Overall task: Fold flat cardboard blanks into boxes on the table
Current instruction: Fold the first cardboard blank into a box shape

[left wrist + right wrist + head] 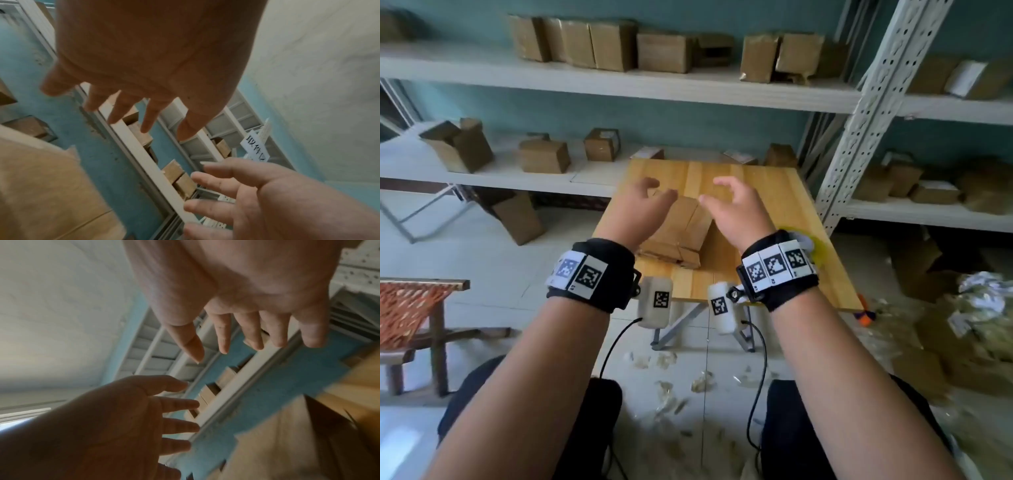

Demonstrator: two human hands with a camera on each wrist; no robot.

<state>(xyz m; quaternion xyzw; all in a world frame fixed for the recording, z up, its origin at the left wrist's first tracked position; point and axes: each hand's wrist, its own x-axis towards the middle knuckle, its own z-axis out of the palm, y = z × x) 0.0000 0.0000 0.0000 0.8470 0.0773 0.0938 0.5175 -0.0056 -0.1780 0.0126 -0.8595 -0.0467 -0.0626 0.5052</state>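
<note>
A stack of flat brown cardboard blanks (pixel 681 233) lies on the small wooden table (pixel 774 219), partly hidden by my hands. My left hand (pixel 643 209) hovers above the stack's left side, fingers spread and empty. My right hand (pixel 736 205) hovers above the stack's right side, fingers loosely spread, holding nothing. In the left wrist view the left hand (pixel 144 91) shows straight fingers, with the right hand (pixel 257 194) below it. In the right wrist view the right hand (pixel 246 318) has relaxed fingers, and the left hand (pixel 127 418) is open beside it. Neither hand touches cardboard.
White metal shelves (pixel 619 85) behind the table hold several folded cardboard boxes (pixel 664 51). A perforated shelf post (pixel 873 102) stands right of the table. A woven stool (pixel 410 308) is at left. Cardboard and scraps (pixel 962 325) litter the floor at right.
</note>
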